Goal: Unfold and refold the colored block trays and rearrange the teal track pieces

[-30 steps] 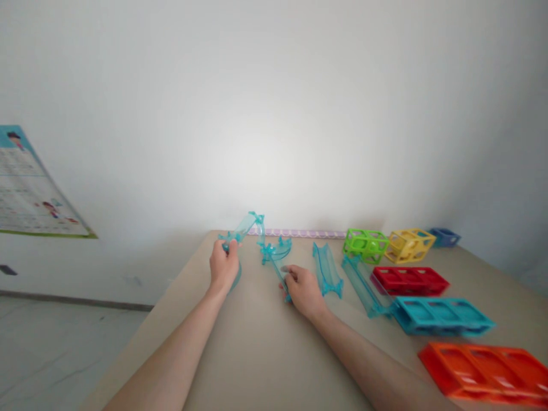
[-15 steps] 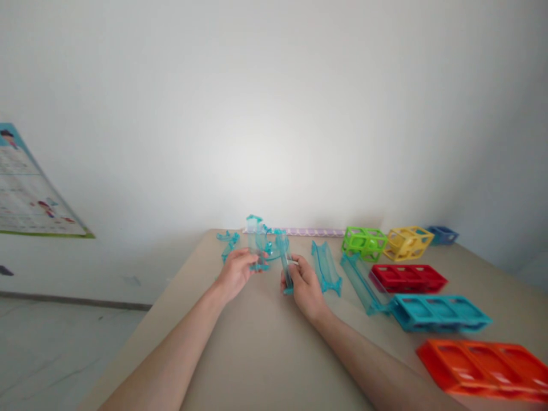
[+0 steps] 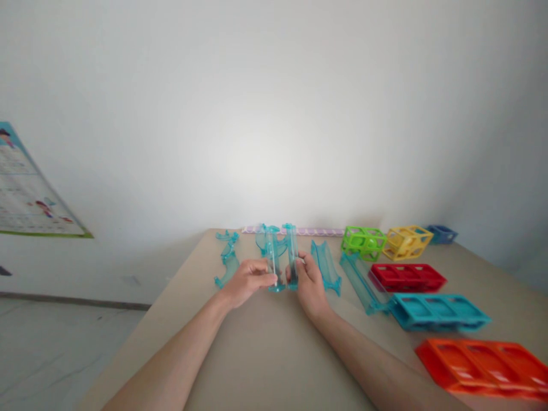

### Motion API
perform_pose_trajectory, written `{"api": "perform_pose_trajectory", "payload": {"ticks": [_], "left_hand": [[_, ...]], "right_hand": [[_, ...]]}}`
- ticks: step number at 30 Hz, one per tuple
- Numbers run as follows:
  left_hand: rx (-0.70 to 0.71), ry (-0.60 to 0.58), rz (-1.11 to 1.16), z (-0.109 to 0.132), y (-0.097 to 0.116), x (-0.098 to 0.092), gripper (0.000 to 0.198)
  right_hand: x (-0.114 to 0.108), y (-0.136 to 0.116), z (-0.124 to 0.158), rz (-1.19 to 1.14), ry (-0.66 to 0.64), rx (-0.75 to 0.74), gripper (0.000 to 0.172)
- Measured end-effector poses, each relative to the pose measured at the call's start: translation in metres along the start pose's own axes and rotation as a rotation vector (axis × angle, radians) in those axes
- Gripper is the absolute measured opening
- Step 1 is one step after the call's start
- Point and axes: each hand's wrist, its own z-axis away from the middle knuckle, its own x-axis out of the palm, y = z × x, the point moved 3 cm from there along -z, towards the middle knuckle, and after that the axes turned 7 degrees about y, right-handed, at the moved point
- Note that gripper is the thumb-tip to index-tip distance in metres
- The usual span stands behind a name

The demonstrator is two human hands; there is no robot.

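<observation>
Tracks (image 3: 274,254) in hands (image 3: 249,279), poster print (image 3: 19,177) illegible.

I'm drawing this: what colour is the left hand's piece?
The piece is see-through teal, head view.

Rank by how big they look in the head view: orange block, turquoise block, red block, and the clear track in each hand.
Orange block
Turquoise block
Red block
Left track and right track: too alike to rank

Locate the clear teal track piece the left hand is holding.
In the head view, the held track piece is near the middle, just left of the similar piece in the right hand, with a narrow gap between them.
</observation>
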Motion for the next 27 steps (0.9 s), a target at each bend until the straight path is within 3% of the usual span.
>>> {"api": "perform_pose_trajectory", "payload": {"ticks": [4, 10, 13, 16, 19, 21, 24, 27], "left_hand": [[0.008, -0.138, 0.096, 0.002, 0.006, 0.006, 0.021], [0.044, -0.129, 0.089, 0.001, 0.010, 0.003, 0.020], [0.107, -0.156, 0.064, 0.001, 0.013, 0.005, 0.019], [0.140, -0.271, -0.018, 0.005, 0.014, 0.011, 0.018], [0.090, -0.424, -0.107, 0.012, 0.011, 0.017, 0.017], [0.085, -0.451, -0.132, 0.015, 0.009, 0.017, 0.008], [0.135, -0.401, -0.140, 0.013, 0.005, 0.013, 0.017], [0.161, -0.377, -0.109, 0.007, 0.001, 0.010, 0.019]], "right_hand": [[0.002, 0.005, 0.001, 0.028, -0.059, 0.036, 0.024], [-0.001, 0.009, 0.002, 0.079, -0.071, 0.005, 0.027], [-0.003, 0.003, 0.004, 0.192, -0.072, -0.079, 0.036], [-0.002, -0.014, 0.010, 0.412, -0.097, -0.266, 0.045], [0.004, -0.038, 0.021, 0.654, -0.192, -0.487, 0.064], [0.009, -0.053, 0.030, 0.792, -0.298, -0.553, 0.074], [0.012, -0.070, 0.043, 1.018, -0.472, -0.553, 0.082], [0.004, -0.077, 0.057, 1.209, -0.579, -0.486, 0.077]]}}
